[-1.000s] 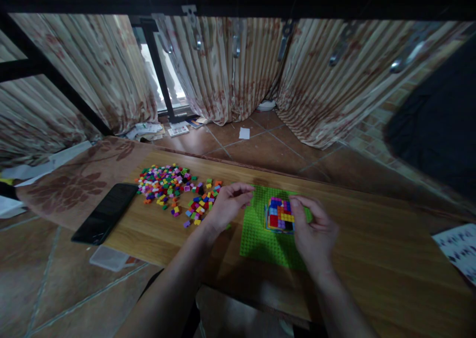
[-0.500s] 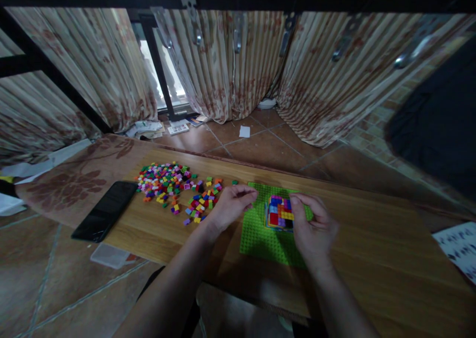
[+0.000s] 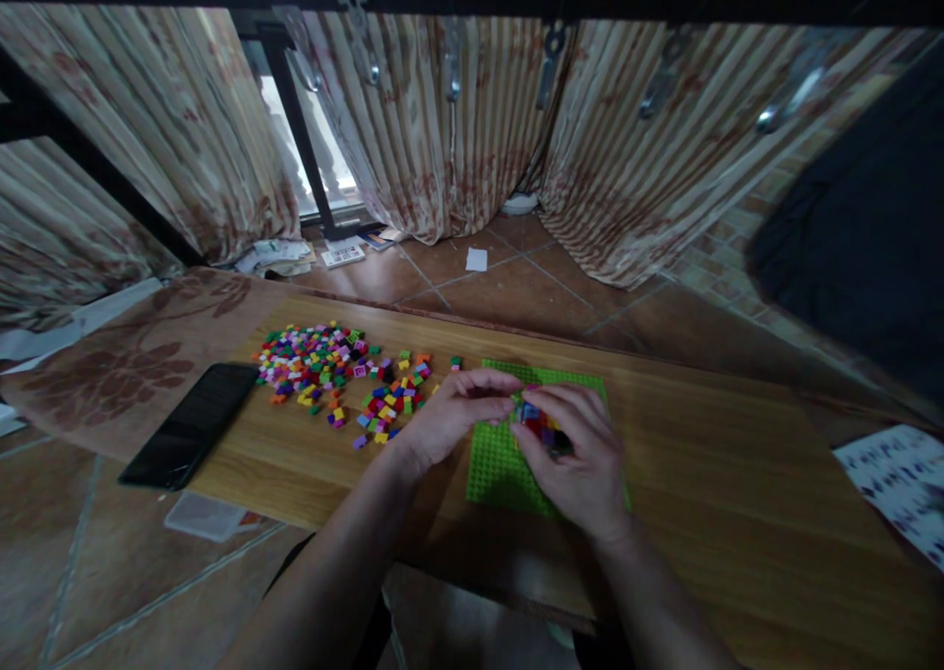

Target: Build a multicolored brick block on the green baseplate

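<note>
A green studded baseplate [image 3: 501,473] lies on the wooden table, carrying a low stack of multicoloured toy bricks [image 3: 531,412]. My left hand [image 3: 461,412] is at the stack's left side, thumb and fingers pinched together; whatever they hold is too small to name. Reaching over the stack from the right, my right hand [image 3: 579,444] has its thumb and fingers curled, their tips close to the left fingertips. It covers most of the stack, and what lies between its fingertips is hidden.
Left of the baseplate spreads a pile of loose small bricks [image 3: 310,355], with a smaller scatter [image 3: 387,404] nearer my left hand. A black phone [image 3: 192,424] lies at the table's left end. A printed sheet [image 3: 896,483] is at far right, a clear plastic container [image 3: 203,516] below the table.
My right hand has moved left across the brick stack, bringing its fingertips up to my left hand's and hiding more of the stack. The view has shifted slightly.
</note>
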Demonstrator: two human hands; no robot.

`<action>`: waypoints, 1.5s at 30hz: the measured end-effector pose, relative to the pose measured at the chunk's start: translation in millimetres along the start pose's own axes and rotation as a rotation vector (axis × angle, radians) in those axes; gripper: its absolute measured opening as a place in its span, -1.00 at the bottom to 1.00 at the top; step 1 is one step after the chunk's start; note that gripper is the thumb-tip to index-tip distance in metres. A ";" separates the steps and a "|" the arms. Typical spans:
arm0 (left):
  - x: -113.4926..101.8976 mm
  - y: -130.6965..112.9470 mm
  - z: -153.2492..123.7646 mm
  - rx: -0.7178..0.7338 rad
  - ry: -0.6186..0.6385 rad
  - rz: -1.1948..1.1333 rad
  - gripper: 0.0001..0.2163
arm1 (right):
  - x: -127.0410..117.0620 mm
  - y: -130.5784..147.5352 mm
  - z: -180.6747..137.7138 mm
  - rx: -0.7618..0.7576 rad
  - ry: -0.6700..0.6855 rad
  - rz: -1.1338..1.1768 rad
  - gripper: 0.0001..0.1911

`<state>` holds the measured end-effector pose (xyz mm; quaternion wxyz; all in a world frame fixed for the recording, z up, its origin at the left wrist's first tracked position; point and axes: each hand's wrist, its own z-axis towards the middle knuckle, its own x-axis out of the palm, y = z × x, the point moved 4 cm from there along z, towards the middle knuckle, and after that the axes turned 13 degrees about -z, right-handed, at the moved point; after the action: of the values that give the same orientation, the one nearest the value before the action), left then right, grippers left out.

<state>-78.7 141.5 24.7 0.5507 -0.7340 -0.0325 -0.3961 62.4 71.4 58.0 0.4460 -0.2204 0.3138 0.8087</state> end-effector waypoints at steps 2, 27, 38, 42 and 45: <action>2.3 1.3 -0.2 -0.007 0.021 -0.027 -0.73 | 1.1 1.2 0.0 -0.014 -0.001 -0.054 -0.74; 3.4 9.3 5.5 0.078 -0.092 0.188 -0.71 | 0.2 -62.6 -11.7 0.527 0.104 0.236 -0.77; 7.8 19.4 8.9 0.047 -0.026 0.222 -0.66 | 22.3 -71.8 -15.9 0.632 0.140 0.386 -0.77; 6.6 21.5 9.3 0.045 -0.026 0.223 -0.66 | 24.8 -73.4 -15.1 0.674 0.152 0.432 -0.76; 5.8 22.7 9.1 0.049 -0.029 0.233 -0.66 | 28.2 -73.3 -15.2 0.760 0.165 0.512 -0.73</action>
<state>-58.8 137.9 9.8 0.6101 -0.7248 0.0355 -0.3180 112.3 106.9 6.5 0.2548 -0.0207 0.6665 0.7003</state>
